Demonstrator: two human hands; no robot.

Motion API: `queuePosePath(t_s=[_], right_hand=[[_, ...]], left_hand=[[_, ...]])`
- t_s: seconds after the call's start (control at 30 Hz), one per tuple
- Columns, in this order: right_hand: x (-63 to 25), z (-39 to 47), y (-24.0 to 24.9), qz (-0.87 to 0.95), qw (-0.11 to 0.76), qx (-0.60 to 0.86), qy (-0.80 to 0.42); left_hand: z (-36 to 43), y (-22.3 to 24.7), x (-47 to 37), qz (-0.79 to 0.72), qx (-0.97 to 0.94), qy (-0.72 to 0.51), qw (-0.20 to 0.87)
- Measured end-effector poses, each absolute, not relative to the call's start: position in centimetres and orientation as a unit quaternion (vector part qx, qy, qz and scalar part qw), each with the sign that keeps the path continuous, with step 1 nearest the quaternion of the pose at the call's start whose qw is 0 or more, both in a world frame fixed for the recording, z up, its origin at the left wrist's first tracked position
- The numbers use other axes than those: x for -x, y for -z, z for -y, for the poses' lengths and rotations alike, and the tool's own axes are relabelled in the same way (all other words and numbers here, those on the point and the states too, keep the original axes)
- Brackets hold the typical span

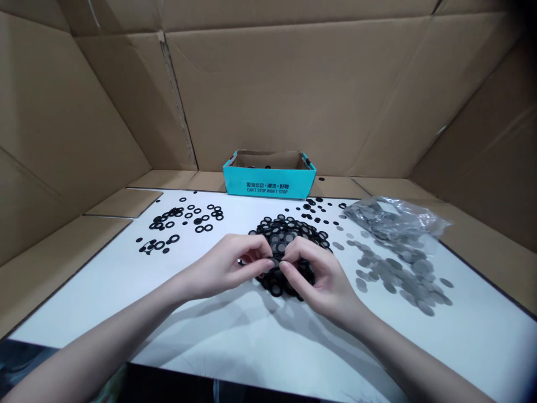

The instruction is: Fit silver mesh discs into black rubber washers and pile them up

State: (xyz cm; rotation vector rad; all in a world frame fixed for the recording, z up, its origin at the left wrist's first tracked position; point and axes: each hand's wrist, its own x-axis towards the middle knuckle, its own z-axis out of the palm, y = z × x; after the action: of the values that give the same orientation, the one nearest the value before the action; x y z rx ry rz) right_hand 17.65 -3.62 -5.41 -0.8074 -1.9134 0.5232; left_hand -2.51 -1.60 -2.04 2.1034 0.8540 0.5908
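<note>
A heap of black rings with grey centres [277,289] lies at the middle of the white table. Just over it, my left hand [241,260] and my right hand [316,274] meet with fingertips pinched. Between them is a small black ring with a grey disc [274,261], gripped at its left edge by my left thumb and finger and at its right edge by my right ones. My fingers cover part of the ring and part of the heap.
Loose black rings [208,228] lie scattered at left. Grey translucent discs [390,274] spread at right, by a clear plastic bag [394,215] of more discs. Small black discs [310,210] lie behind the heap. A turquoise box [268,182] stands at the back, with cardboard walls [293,84] around.
</note>
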Motion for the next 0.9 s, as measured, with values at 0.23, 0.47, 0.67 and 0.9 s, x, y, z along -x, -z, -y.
queuePosePath(t_s=[0.23,0.47,0.67,0.9], right_hand=[[-17.91,3.06,5.47,0.810,0.458,0.324,-0.171],[-18.26,2.78,5.48,0.812,0.442,0.341,-0.169],[-17.91,3.10,5.24,0.791,0.453,0.352,-0.211],[-17.74,3.33,5.35,0.792,0.453,0.360,-0.195]], left_hand=[[1.47,2.17,2.77,-0.355,-0.831,-0.220,0.368],[1.74,2.56,2.24,-0.361,-0.829,-0.257,0.342],[1.97,2.80,1.91,-0.366,-0.828,-0.255,0.340],[1.86,2.76,2.15,-0.367,-0.837,-0.240,0.327]])
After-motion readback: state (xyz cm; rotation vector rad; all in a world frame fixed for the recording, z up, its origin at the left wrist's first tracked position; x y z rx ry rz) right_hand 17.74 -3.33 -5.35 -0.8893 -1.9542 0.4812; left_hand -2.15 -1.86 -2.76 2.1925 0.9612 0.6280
